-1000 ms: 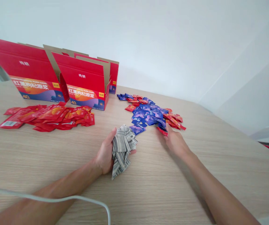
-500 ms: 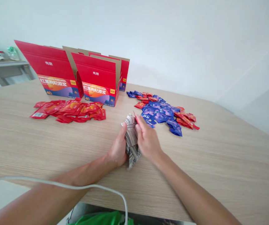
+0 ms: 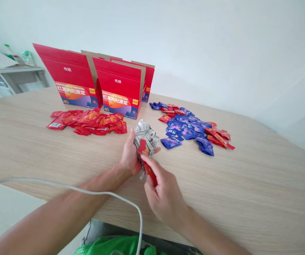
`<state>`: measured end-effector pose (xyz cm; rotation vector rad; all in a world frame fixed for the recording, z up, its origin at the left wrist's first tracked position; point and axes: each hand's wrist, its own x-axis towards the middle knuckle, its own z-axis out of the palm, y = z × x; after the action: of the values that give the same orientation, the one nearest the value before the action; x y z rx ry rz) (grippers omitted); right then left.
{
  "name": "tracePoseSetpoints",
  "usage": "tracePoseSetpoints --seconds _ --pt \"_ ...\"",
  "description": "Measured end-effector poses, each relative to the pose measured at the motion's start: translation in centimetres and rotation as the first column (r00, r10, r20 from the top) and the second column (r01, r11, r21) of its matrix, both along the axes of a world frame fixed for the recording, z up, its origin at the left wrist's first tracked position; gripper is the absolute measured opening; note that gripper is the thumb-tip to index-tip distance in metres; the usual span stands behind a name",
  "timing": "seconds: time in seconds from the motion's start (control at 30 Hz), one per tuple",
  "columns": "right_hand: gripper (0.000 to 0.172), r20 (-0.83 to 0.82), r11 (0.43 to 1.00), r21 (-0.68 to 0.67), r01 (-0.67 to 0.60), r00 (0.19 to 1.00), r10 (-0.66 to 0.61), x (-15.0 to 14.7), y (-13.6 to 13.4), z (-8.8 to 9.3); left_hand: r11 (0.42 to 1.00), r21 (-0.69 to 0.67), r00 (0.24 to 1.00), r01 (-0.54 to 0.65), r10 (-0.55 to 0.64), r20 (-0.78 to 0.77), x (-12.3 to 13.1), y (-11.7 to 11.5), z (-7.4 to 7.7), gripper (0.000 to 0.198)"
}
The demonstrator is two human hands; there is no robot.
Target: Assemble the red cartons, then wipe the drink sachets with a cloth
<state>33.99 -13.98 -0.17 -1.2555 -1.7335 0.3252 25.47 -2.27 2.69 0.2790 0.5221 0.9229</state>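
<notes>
My left hand [image 3: 130, 156] is closed around a crumpled grey-and-white striped cloth [image 3: 145, 132], palm facing right. In my right hand [image 3: 164, 189], a red sachet [image 3: 151, 174] is pinched between thumb and fingers, its upper end against the cloth. Red and orange also shows on the front of the cloth; whether it belongs to the same sachet I cannot tell. Just right of the cloth lies a single blue sachet [image 3: 171, 142]. A pile of red sachets [image 3: 88, 121] is spread to the left, before the boxes.
Open red cardboard boxes [image 3: 119, 92] stand at the back left, flaps up. Right of centre is a pile of blue sachets [image 3: 187, 127] with red sachets [image 3: 218, 136] among them. A white cable [image 3: 96, 193] crosses over my left forearm. A side table [image 3: 16, 69] stands far left.
My right hand has moved down towards me, and the red sachet now shows below the cloth. My left hand has turned the cloth, opening it out more. The view has shifted slightly left.
</notes>
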Motion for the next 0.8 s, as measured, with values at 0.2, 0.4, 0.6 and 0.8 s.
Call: tracePoseSetpoints --seconds 0.2,0.4,0.6,0.8 --pt "0.054 -0.443 0.983 0.048 0.174 0.886 -0.135 3.4 3.2 2.0 0.997 0.029 0.992 0.074 -0.076 0.102 1.0 -0.5 -0.4 0.067" --pt "0.050 -0.004 0.956 0.037 0.290 0.957 -0.290 2.8 7.6 -0.6 0.998 0.009 0.992 0.057 -0.058 0.109 1.0 -1.1 -0.7 0.064" --pt "0.068 0.334 0.991 -0.003 0.132 0.935 -0.123 1.6 6.9 -1.4 0.997 0.011 0.990 0.071 -0.072 0.117 0.6 -1.0 -1.2 0.063" --pt "0.099 0.271 0.982 -0.190 0.017 0.962 0.035 0.1 4.1 -1.4 0.996 -0.087 1.000 0.016 -0.016 -0.006 0.2 -0.6 -0.8 0.059"
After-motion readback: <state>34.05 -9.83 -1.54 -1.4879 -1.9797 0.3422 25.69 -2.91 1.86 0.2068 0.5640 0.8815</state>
